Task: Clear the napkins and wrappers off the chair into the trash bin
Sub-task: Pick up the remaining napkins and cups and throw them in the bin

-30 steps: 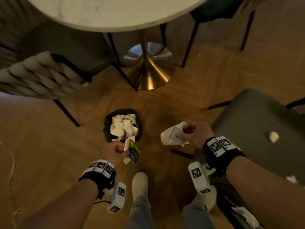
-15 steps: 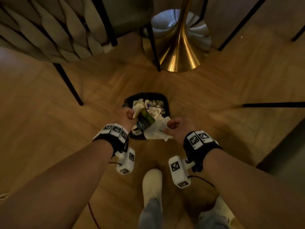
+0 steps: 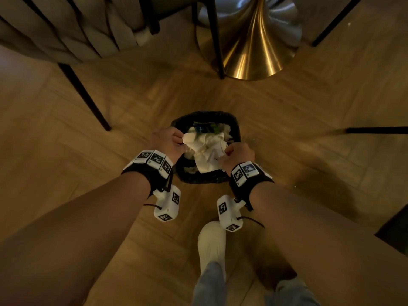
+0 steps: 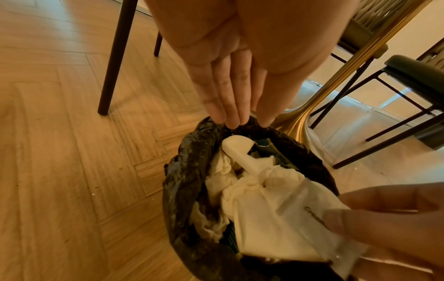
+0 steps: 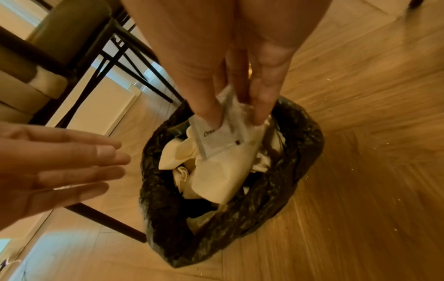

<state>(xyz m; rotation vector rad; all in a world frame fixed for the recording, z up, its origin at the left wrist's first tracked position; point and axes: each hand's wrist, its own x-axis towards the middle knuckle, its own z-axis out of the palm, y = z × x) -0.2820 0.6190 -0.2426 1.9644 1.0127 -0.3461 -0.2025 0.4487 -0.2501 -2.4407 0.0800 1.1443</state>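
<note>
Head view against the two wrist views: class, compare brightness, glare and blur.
Head view: dim and warm, glare streaks on the brass table base, edges bowed. Left wrist view: brighter, trash bin sharp, right hand smeared. Right wrist view: bright, left hand blurred, floor streaked.

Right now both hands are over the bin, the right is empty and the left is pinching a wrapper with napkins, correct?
Not quite: the sides are swapped. In the right wrist view the right hand pinches the wrapper with napkins over the bin; the left hand is empty, fingers straight.
</note>
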